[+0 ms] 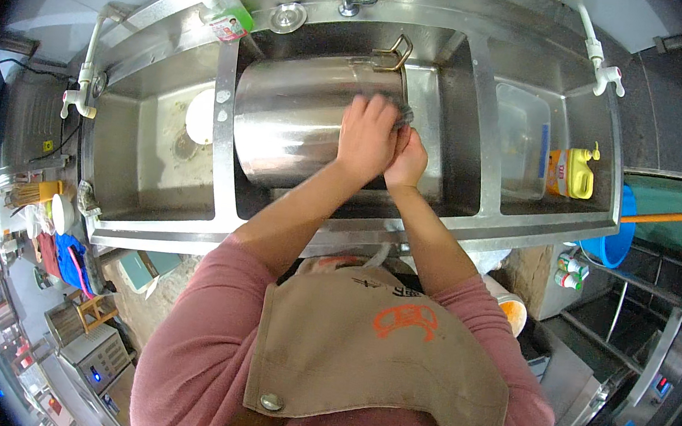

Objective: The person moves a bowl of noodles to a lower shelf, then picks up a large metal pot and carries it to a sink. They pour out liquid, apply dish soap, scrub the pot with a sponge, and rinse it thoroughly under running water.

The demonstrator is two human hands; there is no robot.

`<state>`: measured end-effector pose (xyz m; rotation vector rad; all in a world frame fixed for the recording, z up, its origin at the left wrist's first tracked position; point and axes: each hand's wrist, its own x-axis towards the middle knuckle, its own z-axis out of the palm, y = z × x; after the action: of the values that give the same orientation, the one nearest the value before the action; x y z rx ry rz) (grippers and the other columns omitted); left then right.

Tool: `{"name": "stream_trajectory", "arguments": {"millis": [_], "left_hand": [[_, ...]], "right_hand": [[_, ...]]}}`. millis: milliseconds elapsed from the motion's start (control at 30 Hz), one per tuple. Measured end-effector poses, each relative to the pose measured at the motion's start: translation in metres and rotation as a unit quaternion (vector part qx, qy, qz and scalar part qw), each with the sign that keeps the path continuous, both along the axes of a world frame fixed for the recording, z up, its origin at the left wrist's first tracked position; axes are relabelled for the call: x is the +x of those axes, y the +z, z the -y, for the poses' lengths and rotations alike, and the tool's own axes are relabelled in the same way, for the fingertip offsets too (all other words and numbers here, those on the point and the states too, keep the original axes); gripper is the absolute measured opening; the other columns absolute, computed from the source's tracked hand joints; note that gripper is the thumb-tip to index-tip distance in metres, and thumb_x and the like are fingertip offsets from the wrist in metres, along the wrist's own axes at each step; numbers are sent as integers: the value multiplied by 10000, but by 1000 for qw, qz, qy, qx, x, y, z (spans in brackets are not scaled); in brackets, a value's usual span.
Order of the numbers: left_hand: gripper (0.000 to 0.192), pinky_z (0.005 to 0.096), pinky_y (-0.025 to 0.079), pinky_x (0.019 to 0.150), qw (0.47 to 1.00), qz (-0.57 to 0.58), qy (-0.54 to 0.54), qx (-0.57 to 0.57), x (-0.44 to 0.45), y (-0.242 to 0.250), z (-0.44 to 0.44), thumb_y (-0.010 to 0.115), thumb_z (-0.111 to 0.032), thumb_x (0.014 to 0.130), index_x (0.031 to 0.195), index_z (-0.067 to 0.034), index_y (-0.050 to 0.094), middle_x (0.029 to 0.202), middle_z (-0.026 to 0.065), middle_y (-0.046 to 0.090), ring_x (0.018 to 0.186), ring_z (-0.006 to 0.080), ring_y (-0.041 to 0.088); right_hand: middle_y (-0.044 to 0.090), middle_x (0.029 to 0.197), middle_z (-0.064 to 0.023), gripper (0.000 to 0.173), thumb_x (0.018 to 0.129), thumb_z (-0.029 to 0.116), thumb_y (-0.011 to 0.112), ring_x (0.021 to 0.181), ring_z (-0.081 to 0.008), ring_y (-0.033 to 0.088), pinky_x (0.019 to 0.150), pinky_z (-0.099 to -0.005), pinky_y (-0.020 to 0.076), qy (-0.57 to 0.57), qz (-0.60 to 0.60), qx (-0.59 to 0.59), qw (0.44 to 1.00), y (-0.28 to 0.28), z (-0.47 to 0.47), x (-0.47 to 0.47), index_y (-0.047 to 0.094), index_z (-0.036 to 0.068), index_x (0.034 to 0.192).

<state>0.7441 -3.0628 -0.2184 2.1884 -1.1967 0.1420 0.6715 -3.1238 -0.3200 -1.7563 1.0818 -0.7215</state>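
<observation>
A large stainless steel stockpot (296,108) lies on its side in the middle sink basin (446,162), its mouth facing right. One looped metal handle (400,54) sticks up near the rim. My left hand (369,135) rests over the pot's outer wall by the rim, its fingers blurred and closed on a dark grey scouring pad (406,115). Right beside it, my right hand (408,157) is curled at the pot's mouth, against the rim. The two hands touch or nearly touch. Part of the pad and the right fingertips are hidden.
A white round dish (201,116) lies in the left basin. The right basin holds a clear plastic container (518,144) and a yellow pump jug (579,174). A green soap bottle (231,19), steel strainer (288,18) and faucet (350,2) line the back ledge.
</observation>
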Motion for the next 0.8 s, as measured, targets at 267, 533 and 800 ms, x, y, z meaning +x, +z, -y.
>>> {"name": "stream_trajectory", "arguments": {"millis": [267,533,800], "left_hand": [[264,436,391,798,982,45,182,-7,73,-6,-59,574,-97,708,970,-77,551,964,149,520,907,350,472],[248,427,403,795,987,28,158,2,55,-4,-77,566,-108,714,961,-83,565,1007,127,530,933,334,479],[267,403,405,828,986,-106,-23,-123,25,13,-39,614,-33,696,960,-36,574,996,132,553,944,332,493]], "right_hand": [[553,644,-214,304,894,267,496,606,-407,540,539,-457,416,52,-21,-84,995,29,-33,-33,533,18,722],[592,714,-37,274,880,277,554,721,-113,525,626,-287,410,198,10,108,974,75,-30,-52,566,13,807],[609,765,-8,232,852,232,610,709,-81,491,643,-250,415,159,33,110,981,78,-12,-3,625,14,929]]}}
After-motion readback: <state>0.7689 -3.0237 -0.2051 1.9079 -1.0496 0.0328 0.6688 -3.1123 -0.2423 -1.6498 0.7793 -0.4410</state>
